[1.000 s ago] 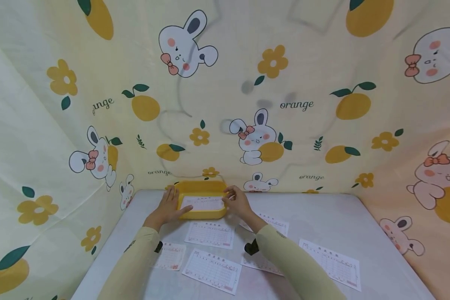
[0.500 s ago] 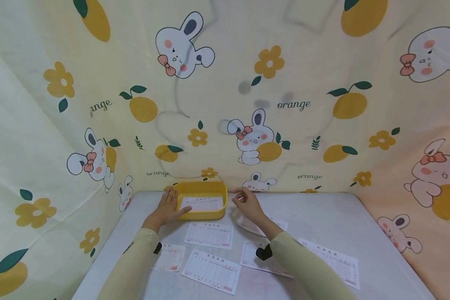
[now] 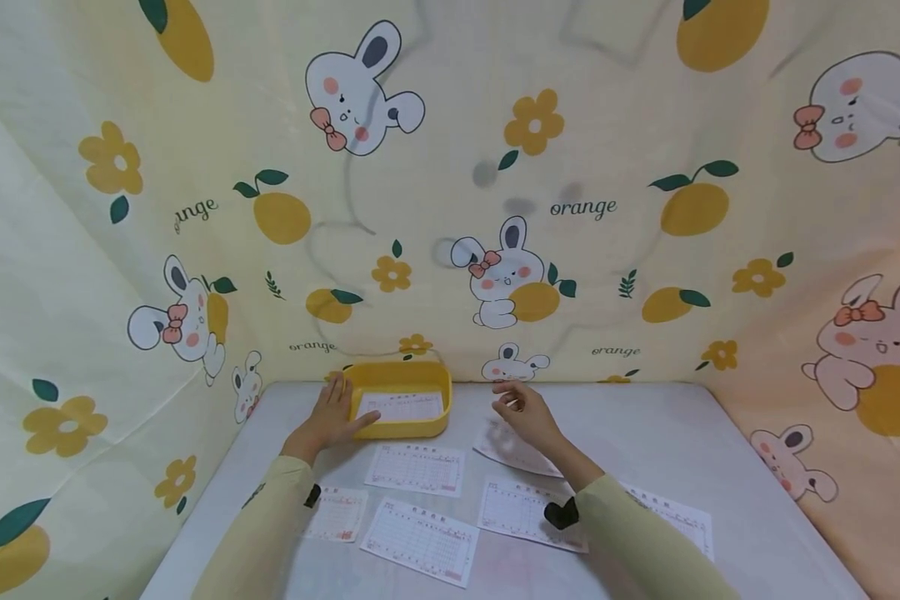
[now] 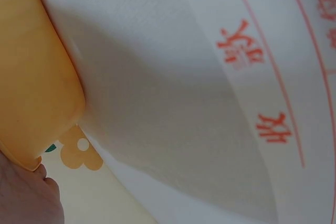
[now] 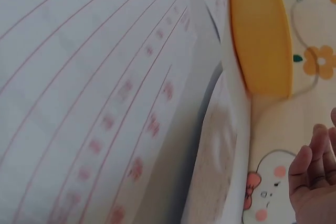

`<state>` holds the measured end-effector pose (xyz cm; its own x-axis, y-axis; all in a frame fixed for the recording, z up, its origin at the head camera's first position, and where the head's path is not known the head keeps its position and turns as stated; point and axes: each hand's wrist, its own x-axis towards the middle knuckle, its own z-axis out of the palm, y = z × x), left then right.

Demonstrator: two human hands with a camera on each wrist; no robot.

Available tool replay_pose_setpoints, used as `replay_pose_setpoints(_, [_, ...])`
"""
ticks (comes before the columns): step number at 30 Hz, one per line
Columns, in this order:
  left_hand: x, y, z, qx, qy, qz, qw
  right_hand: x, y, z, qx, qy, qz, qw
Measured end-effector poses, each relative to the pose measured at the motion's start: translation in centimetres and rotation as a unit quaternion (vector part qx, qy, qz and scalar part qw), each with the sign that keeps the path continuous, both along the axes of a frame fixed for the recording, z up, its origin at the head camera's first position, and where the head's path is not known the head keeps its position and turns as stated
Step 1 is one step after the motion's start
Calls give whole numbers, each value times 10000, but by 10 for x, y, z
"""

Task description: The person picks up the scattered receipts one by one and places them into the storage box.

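Yellow tray (image 3: 401, 430) upright, printed slip (image 3: 401, 407) inside; other slips (image 3: 416, 469) spread on table (image 3: 607, 425).

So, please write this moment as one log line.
left hand: touches yellow tray; right hand: empty, right of tray; printed slip: inside tray; other slips: on table

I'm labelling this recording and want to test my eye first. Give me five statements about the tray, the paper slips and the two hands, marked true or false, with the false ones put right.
1. A printed slip lies inside the yellow tray. True.
2. Every slip in view is inside the yellow tray. False: several other slips lie on the table.
3. The left hand touches the yellow tray, while the right hand is apart from it. True.
4. Both hands are holding up slips. False: neither visibly holds one.
5. The yellow tray stands at the table edge nearest the person. False: it is near the far edge, by the patterned backdrop.
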<state>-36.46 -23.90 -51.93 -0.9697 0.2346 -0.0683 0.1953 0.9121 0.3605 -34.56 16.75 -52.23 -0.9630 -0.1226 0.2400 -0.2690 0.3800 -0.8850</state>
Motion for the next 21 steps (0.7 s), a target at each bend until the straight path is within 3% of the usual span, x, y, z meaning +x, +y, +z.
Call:
replay_pose_setpoints(7, [0,-1,-1,-37,-63,53,10000,11,20,-4,484,67,-84,9988])
replay_pose_setpoints(21, [1,1,1,-41,-65,63,10000,23,58,-6,1137,-392,-283,9923])
